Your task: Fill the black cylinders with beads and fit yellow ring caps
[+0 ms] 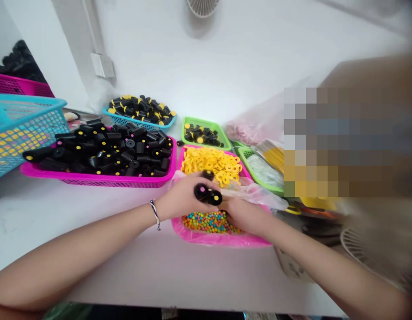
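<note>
My left hand (184, 195) is closed around several black cylindrical pieces (208, 194), whose ends show pink and yellow dots. It is held over the far part of a pink tray (189, 238) lined with clear plastic, in which small multicoloured beads (206, 222) lie. My right hand (244, 213) is over the right side of the beads, close against the held pieces. Its fingertips are hidden, so what they hold cannot be made out. Just beyond both hands, yellow rings (209, 160) fill a pink basket (246, 173).
A magenta basket (119, 181) heaped with black pieces is at the left, beside a blue basket (36, 120). Farther back are a smaller blue basket (136, 123) and a green basket (206, 120) of black and yellow pieces. Another green basket (262, 182) and plastic bags are at the right.
</note>
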Tool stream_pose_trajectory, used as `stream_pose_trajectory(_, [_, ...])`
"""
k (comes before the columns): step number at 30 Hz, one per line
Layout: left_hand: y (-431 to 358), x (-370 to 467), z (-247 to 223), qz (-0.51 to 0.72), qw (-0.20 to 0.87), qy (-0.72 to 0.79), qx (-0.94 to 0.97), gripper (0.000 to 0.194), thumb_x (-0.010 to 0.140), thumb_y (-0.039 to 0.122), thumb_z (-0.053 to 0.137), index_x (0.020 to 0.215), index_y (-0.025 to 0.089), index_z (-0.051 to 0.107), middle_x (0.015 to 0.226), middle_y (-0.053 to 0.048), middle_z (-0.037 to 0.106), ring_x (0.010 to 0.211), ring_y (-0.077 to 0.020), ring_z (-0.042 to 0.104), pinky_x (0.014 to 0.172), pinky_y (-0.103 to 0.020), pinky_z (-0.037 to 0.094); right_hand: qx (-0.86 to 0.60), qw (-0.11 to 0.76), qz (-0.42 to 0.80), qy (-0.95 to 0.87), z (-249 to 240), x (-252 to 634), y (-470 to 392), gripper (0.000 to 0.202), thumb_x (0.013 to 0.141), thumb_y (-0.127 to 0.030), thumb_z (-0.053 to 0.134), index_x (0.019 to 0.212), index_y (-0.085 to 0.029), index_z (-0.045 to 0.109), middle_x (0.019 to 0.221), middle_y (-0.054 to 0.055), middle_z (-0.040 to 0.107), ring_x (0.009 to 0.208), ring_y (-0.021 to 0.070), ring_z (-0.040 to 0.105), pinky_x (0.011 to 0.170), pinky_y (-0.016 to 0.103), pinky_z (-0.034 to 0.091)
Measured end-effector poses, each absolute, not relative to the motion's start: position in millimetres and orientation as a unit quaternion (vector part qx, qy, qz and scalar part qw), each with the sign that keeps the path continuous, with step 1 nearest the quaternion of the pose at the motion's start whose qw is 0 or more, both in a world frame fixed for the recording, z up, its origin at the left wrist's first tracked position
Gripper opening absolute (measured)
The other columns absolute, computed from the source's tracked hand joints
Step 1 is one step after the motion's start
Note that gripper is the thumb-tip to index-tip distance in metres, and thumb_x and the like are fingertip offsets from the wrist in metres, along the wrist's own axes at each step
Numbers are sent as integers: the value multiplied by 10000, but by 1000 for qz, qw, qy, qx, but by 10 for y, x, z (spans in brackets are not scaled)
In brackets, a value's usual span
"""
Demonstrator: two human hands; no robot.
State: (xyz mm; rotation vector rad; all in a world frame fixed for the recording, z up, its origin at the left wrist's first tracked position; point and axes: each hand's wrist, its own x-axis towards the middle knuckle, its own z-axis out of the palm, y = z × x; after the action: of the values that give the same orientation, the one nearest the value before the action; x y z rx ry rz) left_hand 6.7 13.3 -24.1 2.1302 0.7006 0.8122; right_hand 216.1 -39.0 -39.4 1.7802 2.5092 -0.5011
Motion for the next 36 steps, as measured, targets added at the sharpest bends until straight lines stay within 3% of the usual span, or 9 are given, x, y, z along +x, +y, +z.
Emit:
stream_pose_trajectory(7, [145,45,-243,339,376,293,811,448,687,460,708,1059,212,678,978,-30,682,854,-178,625,759,-269,476,527,-54,-222,818,-399,2065,-350,368,674,-8,476,944,-178,658,861,26,689,730,156,610,645,240,435])
stream_pose_trajectory(13, [121,44,-238,341,325,316,824,459,684,592,652,920,203,713,903,-39,609,823,-194,590,678,-267,453,517,-107,-286,800,-330,2134,-391,254,752,-134,575,994,-174,639,982,36,672,882,167,619,722,252,485])
stream_pose_trajectory(17, [105,52,-227,318,318,284,847,431,702,577,648,906,205,721,936,-48,581,889,-204,584,759,-279,460,526,-162,-354,756,-154,2157,-495,208,792,-323,631,947,-187,653,964,32,676,906,173,620,801,294,487])
stream_pose_trajectory(21, [111,58,-213,300,314,247,866,379,693,532,686,929,239,724,887,-30,562,890,-196,580,786,-276,462,561,-228,-393,692,36,2189,-569,273,766,-358,665,976,-187,630,898,32,679,816,157,641,705,277,511])
stream_pose_trajectory(26, [108,60,-214,280,321,250,869,412,660,517,721,986,266,719,911,-33,551,877,-196,586,777,-282,463,555,-244,-369,705,212,2171,-536,308,800,-354,629,1070,-205,628,899,45,690,830,173,648,723,310,521])
stream_pose_trajectory(36, [103,64,-208,286,322,284,857,475,645,566,705,979,228,709,951,-51,583,922,-230,596,787,-306,474,518,-186,-172,817,431,2077,-462,273,835,-245,544,1061,-278,693,962,51,617,768,144,590,616,272,486])
